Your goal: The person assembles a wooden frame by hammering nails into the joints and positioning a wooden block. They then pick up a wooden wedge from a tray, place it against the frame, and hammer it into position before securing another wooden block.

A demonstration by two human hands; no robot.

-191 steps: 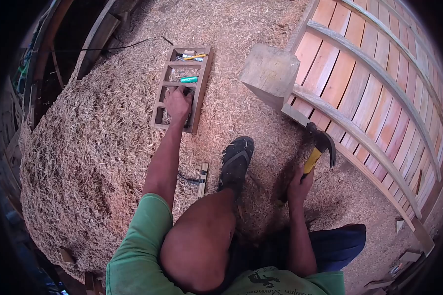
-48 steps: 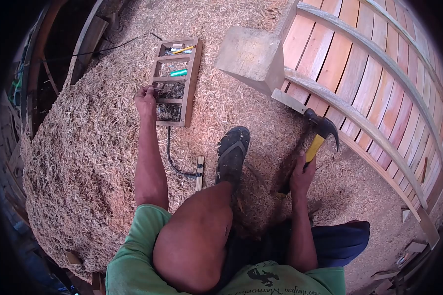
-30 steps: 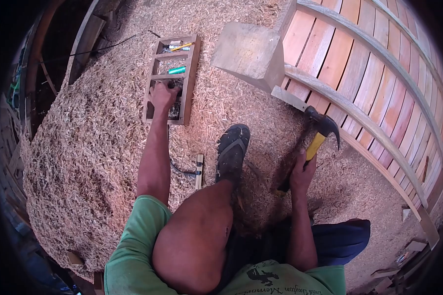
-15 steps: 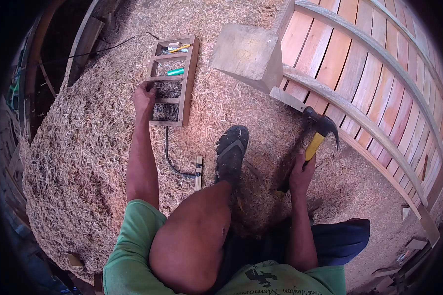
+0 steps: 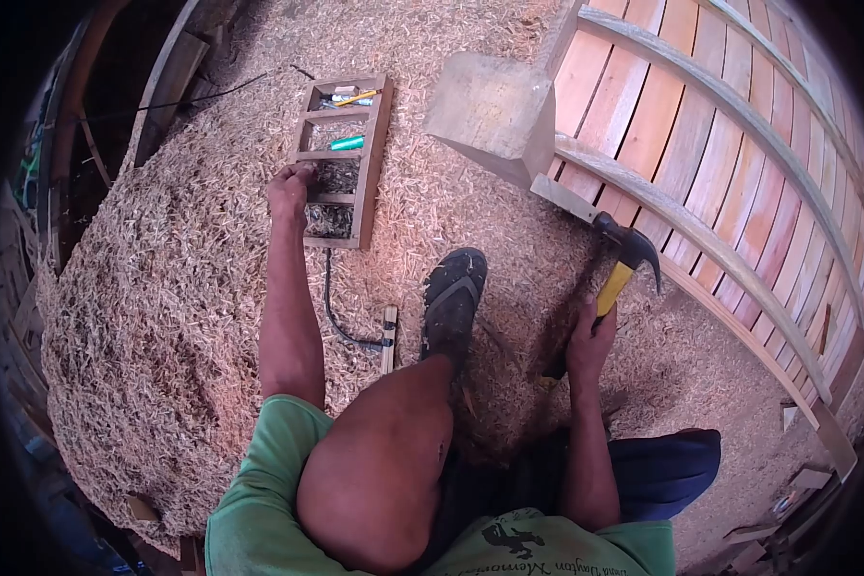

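I watch through one camera on the wearer's head, facing forward and steeply down — close enough that the green shirt (image 5: 274, 480) and bent knee (image 5: 379, 480) crowd the bottom edge. The left hand (image 5: 288, 189) and right hand (image 5: 590, 344) lie farther out, over wood shavings (image 5: 197, 326); the wide lens takes in slatted boards (image 5: 677, 130) at right — its corners go black.

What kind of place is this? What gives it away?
Probably a carpentry workshop or similar woodworking area: wood shavings cover much of the ground, a plank panel takes up the upper right, and the right hand grips a claw hammer.
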